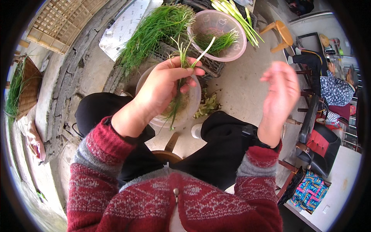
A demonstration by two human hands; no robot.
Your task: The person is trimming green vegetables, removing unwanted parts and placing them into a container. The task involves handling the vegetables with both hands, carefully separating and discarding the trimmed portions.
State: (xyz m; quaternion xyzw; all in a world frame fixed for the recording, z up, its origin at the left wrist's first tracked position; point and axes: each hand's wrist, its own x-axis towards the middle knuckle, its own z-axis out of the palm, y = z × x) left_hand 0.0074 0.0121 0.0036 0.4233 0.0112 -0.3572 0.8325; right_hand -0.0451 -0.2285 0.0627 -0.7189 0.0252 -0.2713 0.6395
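Observation:
My left hand (164,83) is closed on a few thin scallions, held above a pale translucent basin (195,102). One peeled white scallion stem (205,51) sticks out to the right past my fingertips, and green leaves (177,106) hang below the hand. Off to the right, my right hand (281,91) is raised well apart from the scallions. Motion blurs its fingers, so their grip is unclear. Beyond the basin lies a big heap of scallions (154,33). A pink plastic basket (236,56) beside the heap holds a smaller green bunch (220,44).
A dark crate (212,67) supports the heap and basket. Long pale green stalks (235,19) lie behind them. Leaf scraps (208,104) litter the floor by the basin. At right are a wooden stool (284,34), a black-and-red chair (319,145) and a seated person (336,87).

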